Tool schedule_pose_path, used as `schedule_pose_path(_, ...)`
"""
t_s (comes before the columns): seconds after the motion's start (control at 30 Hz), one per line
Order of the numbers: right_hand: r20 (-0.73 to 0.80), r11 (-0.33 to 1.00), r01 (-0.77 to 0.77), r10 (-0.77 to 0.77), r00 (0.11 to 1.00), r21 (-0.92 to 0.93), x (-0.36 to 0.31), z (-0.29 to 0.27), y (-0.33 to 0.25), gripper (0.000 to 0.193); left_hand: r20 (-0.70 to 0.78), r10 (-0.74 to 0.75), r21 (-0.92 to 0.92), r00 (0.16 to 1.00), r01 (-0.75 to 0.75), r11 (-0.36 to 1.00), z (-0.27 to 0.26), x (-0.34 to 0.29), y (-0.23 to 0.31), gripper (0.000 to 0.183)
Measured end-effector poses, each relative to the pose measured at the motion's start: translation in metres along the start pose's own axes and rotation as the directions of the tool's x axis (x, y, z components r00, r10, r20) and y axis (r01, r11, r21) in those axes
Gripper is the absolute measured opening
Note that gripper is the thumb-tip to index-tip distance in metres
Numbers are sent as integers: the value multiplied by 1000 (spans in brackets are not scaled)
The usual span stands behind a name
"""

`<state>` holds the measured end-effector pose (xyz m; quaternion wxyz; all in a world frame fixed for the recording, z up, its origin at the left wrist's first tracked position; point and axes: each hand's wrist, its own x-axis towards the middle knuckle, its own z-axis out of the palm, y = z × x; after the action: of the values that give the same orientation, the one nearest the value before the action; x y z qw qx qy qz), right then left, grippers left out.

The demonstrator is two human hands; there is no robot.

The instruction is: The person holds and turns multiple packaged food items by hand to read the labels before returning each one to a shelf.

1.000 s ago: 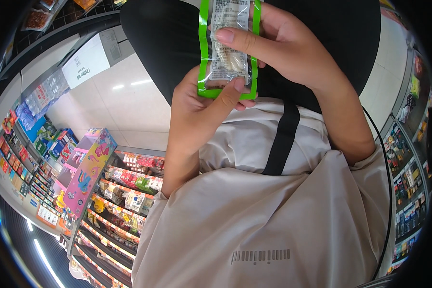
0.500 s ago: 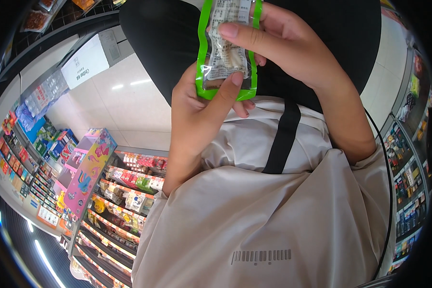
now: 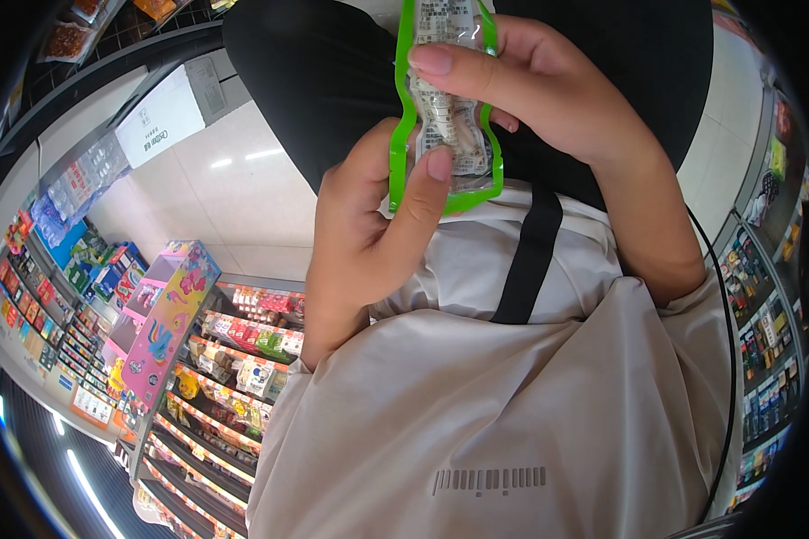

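Observation:
A clear plastic snack pouch (image 3: 463,117) with a bright green border and a printed label hangs between my two hands, above my lap. Pale pieces show through its window. My left hand (image 3: 377,216) grips the lower left edge, thumb on the front face and fingers behind. From the right, my right hand (image 3: 539,90) pinches the upper part, with its thumb across the label and the fingers mostly hidden behind. The top end of the pouch runs out of view.
Shelves of packaged goods (image 3: 234,359) stand at the left, beside a colourful cardboard display box (image 3: 166,314). A white carton (image 3: 162,121) lies farther up. More stocked shelves (image 3: 768,314) line the right. A black cable (image 3: 733,359) runs down my right side.
The pouch has shifted slightly right and its lower part is now bent and creased. My left thumb has moved a little lower, while the right hand keeps nearly the same place.

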<state>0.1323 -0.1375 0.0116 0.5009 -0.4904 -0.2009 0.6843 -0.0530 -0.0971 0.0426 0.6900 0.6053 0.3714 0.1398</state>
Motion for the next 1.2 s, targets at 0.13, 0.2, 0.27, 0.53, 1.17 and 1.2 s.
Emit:
schedule_pose_path(0.13, -10, 995, 24, -26, 1000, -96, -3, -6, 8, 32, 21, -49, -79, 999, 50, 996, 2, -5, 4, 22)
schedule_pose_path(0.2, 14, 999, 5, -4, 1000, -53, -5, -10, 9, 31, 117, -20, -107, 993, 33, 994, 0, -7, 5, 26)
schedule_pose_path(0.27, 42, 1000, -17, 17, 999, -9, -7, -12, 8, 31, 142, -46, -218, 989, 77, 973, 4, -8, 15, 28)
schedule_pose_path(0.53, -17, 996, 16, -18, 1000, -87, -5, -9, 12, 32, 155, -55, -402, 986, 114, 909, 6, -7, 11, 33)
schedule_pose_path(1.17, -28, 999, 32, -33, 999, -37, -8, -5, 17, 31, 118, -52, -394, 992, 95, 914, 2, -7, 2, 30)
schedule_pose_path(1.2, 8, 998, 56, -56, 998, -2, -7, -6, 18, 30, 123, -72, -423, 990, 118, 898, 2, -8, 3, 30)
